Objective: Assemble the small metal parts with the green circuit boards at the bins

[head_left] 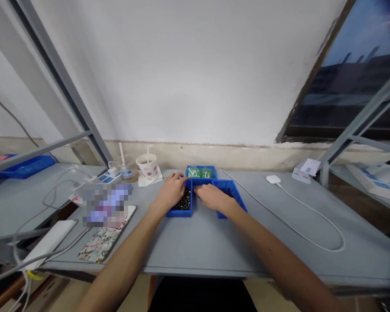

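The tiny dark bits point(183, 203) look light and hard, best pinched by their sides; I can't tell if the left hand point(173, 190) or right hand point(212, 196) grips any.

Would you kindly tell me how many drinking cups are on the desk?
2: a clear cup and, to its right, a printed paper cup, both left of the left hand.

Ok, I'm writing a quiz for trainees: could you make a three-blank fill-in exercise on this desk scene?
The left hand is at the left bin, coloured ____.
The right bin is partly hidden by the ____ forearm.
A white ____ sits in the paper cup.

Missing words: blue; right; straw.
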